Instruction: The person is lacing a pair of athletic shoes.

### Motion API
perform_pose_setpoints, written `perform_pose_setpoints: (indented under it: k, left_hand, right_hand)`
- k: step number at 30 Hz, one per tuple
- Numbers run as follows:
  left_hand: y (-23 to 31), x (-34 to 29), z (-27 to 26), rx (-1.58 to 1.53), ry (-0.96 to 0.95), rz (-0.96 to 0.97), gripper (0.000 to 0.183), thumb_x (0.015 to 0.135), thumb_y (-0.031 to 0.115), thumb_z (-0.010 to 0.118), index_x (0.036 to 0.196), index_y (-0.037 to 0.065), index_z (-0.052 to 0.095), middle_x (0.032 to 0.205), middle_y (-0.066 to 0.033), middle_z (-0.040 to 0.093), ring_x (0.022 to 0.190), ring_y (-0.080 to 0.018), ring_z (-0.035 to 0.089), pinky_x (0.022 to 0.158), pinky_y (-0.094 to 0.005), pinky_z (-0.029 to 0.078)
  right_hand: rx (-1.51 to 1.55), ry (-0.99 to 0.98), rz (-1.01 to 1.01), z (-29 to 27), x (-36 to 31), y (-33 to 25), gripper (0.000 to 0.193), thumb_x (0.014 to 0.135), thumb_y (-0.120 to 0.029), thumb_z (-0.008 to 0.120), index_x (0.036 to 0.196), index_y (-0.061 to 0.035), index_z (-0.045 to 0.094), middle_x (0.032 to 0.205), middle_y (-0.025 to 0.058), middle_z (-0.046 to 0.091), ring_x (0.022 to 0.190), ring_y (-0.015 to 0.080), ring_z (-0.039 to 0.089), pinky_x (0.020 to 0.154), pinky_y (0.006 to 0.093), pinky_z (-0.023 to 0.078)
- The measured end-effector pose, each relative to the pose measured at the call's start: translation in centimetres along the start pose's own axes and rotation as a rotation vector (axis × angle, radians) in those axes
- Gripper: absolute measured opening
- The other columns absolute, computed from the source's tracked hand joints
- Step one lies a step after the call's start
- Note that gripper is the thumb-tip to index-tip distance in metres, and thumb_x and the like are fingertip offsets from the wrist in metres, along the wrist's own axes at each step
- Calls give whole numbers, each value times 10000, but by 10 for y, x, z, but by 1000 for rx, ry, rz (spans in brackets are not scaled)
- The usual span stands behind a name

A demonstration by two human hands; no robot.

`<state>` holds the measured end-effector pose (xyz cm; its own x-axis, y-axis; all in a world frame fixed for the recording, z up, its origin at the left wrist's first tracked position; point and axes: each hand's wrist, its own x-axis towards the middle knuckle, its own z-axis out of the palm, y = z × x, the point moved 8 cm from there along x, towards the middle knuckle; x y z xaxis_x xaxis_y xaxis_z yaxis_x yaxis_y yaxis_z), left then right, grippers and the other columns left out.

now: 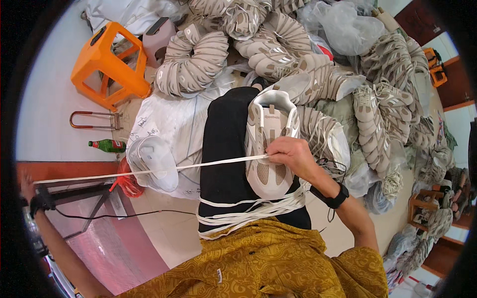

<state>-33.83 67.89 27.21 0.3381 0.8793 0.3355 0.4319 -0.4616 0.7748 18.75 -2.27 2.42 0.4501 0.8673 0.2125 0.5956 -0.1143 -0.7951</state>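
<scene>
White lace [218,162] between both hands [290,152], shoe [272,127] beneath right one

The shoe [272,130] lies on the person's lap [223,131], the right fingers [278,146] over it. From them a lace [213,162] runs leftward to the left hand [29,188]. Between shoe and torso, loose laces [283,205] cross the lap. Left of the shoe lies a sack [191,119]; farther left, a bottle [110,145]. Ahead-left of the shoe are a coiled shoe row [191,64] and a stool [92,52]; rightward, shoe stacks [370,131].
</scene>
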Motion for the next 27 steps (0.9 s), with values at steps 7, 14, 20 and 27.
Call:
perform_pose_setpoints:
  k: [7,14,20,27]
  left_hand:
    - [146,-235,435,-115,-531,194,280,840,273,483,991,60,583,793,20,565,644,-69,499,571,-201,413]
    - [268,-429,587,-260,-869,184,98,752,59,588,831,12,624,710,-52,611,605,-81,544,562,-214,431]
    - [269,-450,589,-154,-745,385,67,755,50,582,808,8,587,721,-117,601,633,-254,592,568,-305,463]
    - [290,-465,580,-35,-660,755,73,722,8,574,794,5,561,700,-121,561,661,-261,571,552,-340,455]
  right_hand:
    - [138,48,156,0,-5,4,92,693,-65,626,743,4,591,703,95,587,642,235,586,591,295,469]
    - [116,73,36,-1,-9,-1,98,667,-50,635,731,3,583,745,94,600,685,231,593,615,294,475]
    - [161,91,42,0,-13,5,95,667,-60,631,724,-2,582,765,86,607,708,229,598,637,290,479]
    - [27,99,141,5,-6,6,125,654,-146,642,739,-56,629,741,81,616,667,217,605,598,298,471]
